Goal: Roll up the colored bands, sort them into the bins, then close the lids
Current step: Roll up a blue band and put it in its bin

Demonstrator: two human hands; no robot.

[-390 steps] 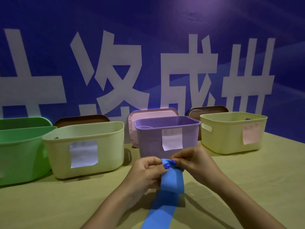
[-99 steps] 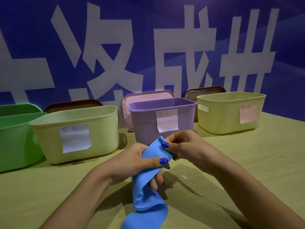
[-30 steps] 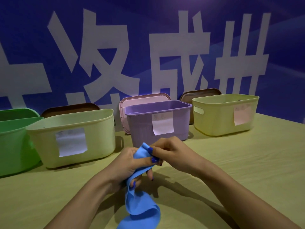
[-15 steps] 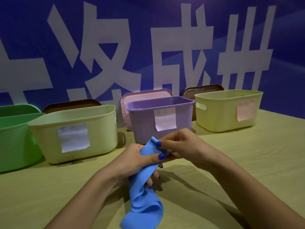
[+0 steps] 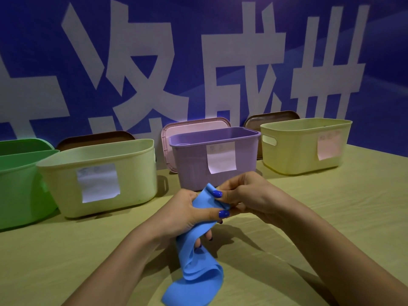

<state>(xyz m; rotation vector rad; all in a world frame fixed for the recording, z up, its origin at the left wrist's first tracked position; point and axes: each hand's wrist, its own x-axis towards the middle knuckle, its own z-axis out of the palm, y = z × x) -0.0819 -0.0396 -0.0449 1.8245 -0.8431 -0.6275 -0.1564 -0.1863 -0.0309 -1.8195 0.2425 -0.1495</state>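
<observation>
A blue band hangs from both hands above the table, its lower part crumpled in loose folds on the wood. My left hand grips its bunched upper part, thumb pressed across the front. My right hand pinches the band's top edge just right of the left hand. Behind them stand open bins in a row: a green bin, a pale yellow-green bin, a purple bin and a yellow bin. The last three carry paper labels.
Lids lean against the blue wall behind the bins: a brown lid, a pink lid and another brown lid. The wooden table stretches out on the right and in front of the bins.
The band, flat and being rolled at its top earlier, is now bunched and twisted in my left hand. Over the last second the hands have barely shifted; the hanging folds sag a little differently.
</observation>
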